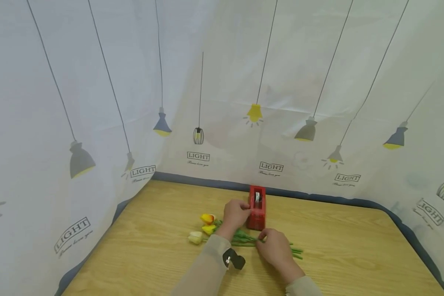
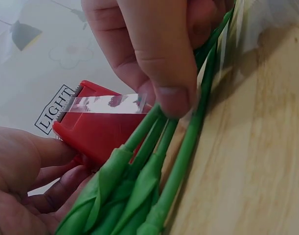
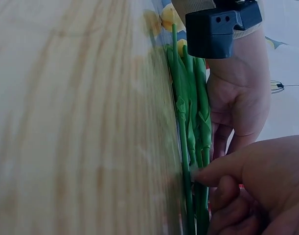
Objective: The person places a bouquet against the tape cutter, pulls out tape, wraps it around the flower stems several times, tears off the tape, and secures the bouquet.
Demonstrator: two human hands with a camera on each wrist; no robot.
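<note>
Tabletop [image 1: 340,234] spreads wide; right hand [image 1: 276,248] pinches stems [image 2: 187,147], left hand [image 1: 236,213] touches dispenser [image 1: 256,222], grip unclear.

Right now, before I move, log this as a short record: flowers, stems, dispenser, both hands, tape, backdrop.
Flowers: yellow and cream, on the table, heads to the left
Stems: green, bunched together
Dispenser: red, beyond the stems
Left hand: at the dispenser's side; grip unclear
Right hand: thumb and fingers pinching at the stems
Tape: clear strip running from the dispenser's cutter toward the stems; whether it sticks there is unclear
Backdrop: pale, printed with lamps and "LIGHT"
</note>
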